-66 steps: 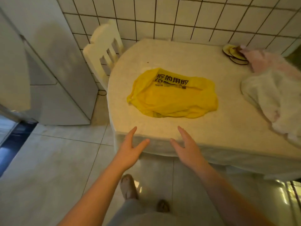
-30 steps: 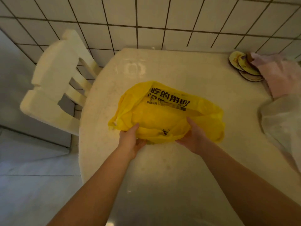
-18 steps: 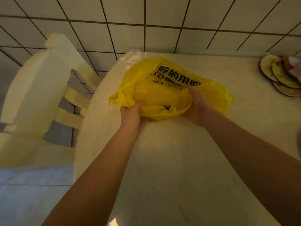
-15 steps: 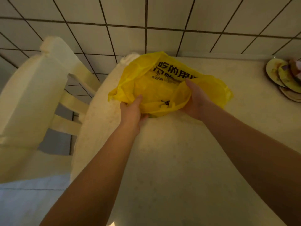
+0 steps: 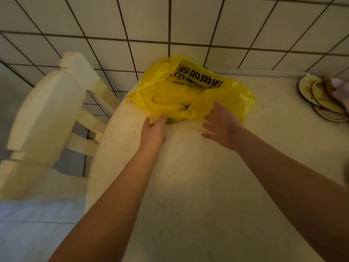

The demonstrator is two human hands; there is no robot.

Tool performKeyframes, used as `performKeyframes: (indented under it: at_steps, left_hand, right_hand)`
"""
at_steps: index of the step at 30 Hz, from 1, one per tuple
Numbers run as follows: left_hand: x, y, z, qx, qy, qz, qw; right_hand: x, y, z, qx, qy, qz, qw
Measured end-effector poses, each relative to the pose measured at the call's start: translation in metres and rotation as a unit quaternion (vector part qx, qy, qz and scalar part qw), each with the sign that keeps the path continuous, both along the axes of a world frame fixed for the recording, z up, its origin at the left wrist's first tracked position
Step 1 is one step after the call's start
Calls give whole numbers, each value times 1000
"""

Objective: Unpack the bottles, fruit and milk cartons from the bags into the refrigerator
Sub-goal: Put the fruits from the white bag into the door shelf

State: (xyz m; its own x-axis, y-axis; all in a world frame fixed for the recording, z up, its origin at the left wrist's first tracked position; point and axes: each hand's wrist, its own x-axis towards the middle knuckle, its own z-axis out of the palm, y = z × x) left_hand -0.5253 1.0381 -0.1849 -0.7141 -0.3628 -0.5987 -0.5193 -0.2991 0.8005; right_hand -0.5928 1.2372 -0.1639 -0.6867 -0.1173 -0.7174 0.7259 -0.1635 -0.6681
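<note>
Fingers, L hand (image 5: 153,134): straight, close together, released, grasping nothing; tips at near edge of bag (image 5: 190,91), prob. touching, can't be sure.
fingers, R hand (image 5: 225,129): spread wide, released, nothing grasped; longest tip over bag's near-R fold, contact unclear.
bag: yellow plastic w/ black print, crumpled and puffed up; lies on table (image 5: 188,195) just beyond both sets of fingertips, its L side at the rounded table edge. Contents hidden by the plastic.
table: pale, speckled; under both hands and forearms, runs past the fingertips to wall (image 5: 170,25).
wall: pale tiles, dark grout, right behind bag.
chair (image 5: 47,120): cream, slatted back; well L of L fingers, beside table edge, blurred.
discs (image 5: 321,99): few flat round ones, overlapping; well R of R fingers, near wall.
cloth (image 5: 338,86): pinkish, far R, lying over the discs' R side.
floor (image 5: 28,224): pale, below chair, L of L forearm.
</note>
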Motion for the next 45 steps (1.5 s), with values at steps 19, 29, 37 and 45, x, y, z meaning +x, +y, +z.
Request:
performKeyframes:
  at_steps: [19,29,37,45]
  left_hand:
    - [265,163,58,-424,161,-449,770]
    - [294,342,39,-469,164,-533,685]
    - [298,503,46,-382,152,-512,754]
    - [273,642,74,-329,153,-432,826]
  right_hand:
    - [299,190,49,366,248,157,883]
    - [378,385,51,581,313,240,713]
    - [394,544,44,579,295,223,726]
    - [396,645,21,609,181,148,758]
